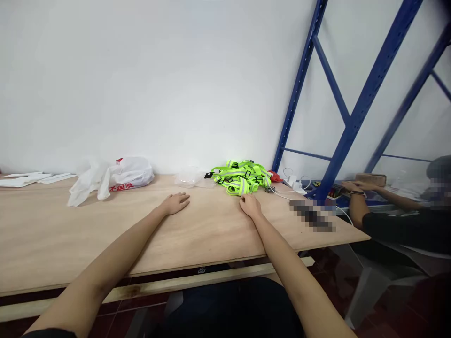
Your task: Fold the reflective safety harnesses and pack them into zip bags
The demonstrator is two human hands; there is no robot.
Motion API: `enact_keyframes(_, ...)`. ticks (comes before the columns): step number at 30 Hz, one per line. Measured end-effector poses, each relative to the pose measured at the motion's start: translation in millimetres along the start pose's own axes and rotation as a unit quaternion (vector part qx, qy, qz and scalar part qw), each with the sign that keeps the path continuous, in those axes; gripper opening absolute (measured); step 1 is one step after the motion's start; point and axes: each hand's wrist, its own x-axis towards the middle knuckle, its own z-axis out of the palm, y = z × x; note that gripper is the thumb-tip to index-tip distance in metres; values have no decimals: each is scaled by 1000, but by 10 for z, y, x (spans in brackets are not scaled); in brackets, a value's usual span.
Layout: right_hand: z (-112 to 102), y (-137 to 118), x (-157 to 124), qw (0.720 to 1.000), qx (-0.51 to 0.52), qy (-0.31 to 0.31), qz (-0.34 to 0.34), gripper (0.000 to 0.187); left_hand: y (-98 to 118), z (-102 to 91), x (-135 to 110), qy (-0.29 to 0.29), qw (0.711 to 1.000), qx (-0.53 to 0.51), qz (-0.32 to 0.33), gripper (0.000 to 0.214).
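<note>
Your left hand [175,203] lies flat and open, palm down, on the plywood surface [105,234], holding nothing. Your right hand [250,205] is also open and empty, its fingers resting on the surface just in front of the pile of neon-yellow reflective straps [240,177], close to it but not gripping it. Left of the straps sits crumpled clear plastic [190,177], and farther left a white bag with red print [121,177]. Right of the straps, white chargers and cables [293,181] lie beside a blue rack [338,126], where another person's hand [352,186] rests.
</note>
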Motion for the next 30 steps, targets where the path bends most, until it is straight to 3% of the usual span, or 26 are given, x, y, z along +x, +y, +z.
enact_keyframes(10,37,30,-9,1000,7,-10,-16,27,49,-56,-24,-47,999,5,-3,76)
enact_keyframes(21,94,95,-81,987,89,-95,-99,42,67,-71,-33,-63,998,3,-5,76)
enact_keyframes(26,136,116,-54,981,185,-8,-48,34,55,-50,-18,-55,999,2,-1,78)
enact_keyframes(30,185,106,66,954,284,89,34,54,63,-9,-22,-30,999,-12,18,76)
